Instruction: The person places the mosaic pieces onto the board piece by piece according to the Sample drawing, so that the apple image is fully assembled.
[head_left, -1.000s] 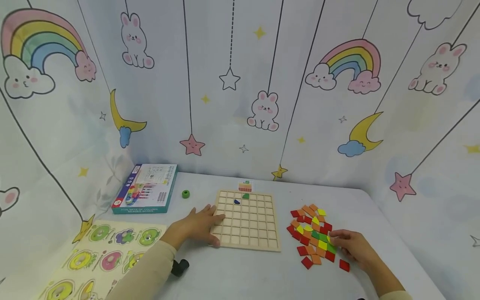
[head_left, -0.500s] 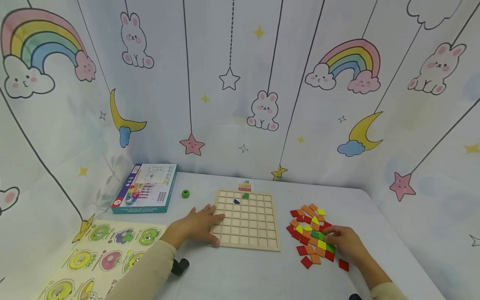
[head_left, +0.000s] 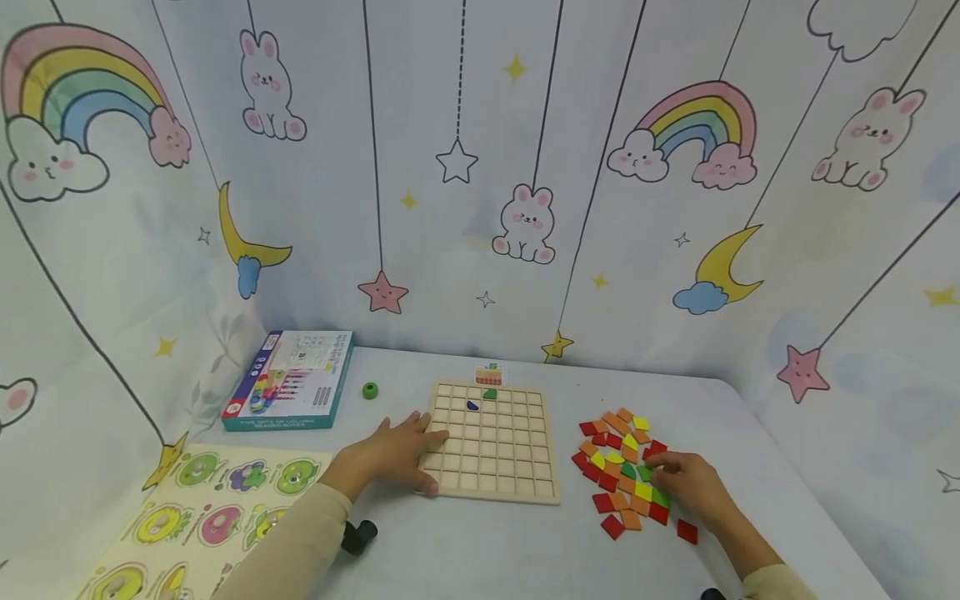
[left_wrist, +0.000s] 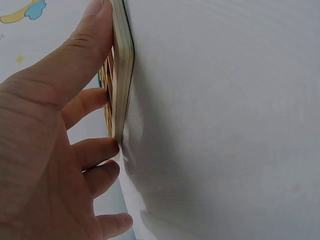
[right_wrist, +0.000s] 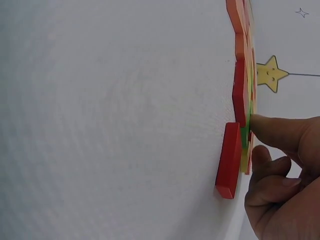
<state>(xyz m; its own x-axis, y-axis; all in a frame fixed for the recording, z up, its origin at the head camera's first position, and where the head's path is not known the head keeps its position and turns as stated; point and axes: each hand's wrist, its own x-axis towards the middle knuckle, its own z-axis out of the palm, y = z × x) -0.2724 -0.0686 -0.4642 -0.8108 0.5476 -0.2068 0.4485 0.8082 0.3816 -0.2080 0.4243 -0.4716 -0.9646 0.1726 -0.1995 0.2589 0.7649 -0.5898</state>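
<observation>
My left hand [head_left: 401, 454] lies with fingers spread over the left edge of a wooden grid board [head_left: 498, 450]. In the left wrist view its thumb [left_wrist: 75, 55] presses along the board's edge. A green quarter-round piece [head_left: 490, 393] and a dark blue piece [head_left: 472, 406] sit in the board's upper cells. My right hand [head_left: 690, 483] is at the right side of a pile of coloured tiles, its fingertips pinching a green tile [head_left: 646, 473]. Behind that hand's thumb, in the right wrist view, the other fingers are curled; a red tile [right_wrist: 230, 160] stands out close by.
A small picture card [head_left: 491, 373] lies just behind the board. Farther left are a green bead [head_left: 370, 390], a boxed toy set [head_left: 292, 379] and a fruit-picture sheet [head_left: 221, 525]. Loose red tiles [head_left: 687, 531] lie at the pile's near edge.
My right hand has moved slightly left, farther into the pile, and the green tile at its fingertips has turned a little. My left hand stays on the board.
</observation>
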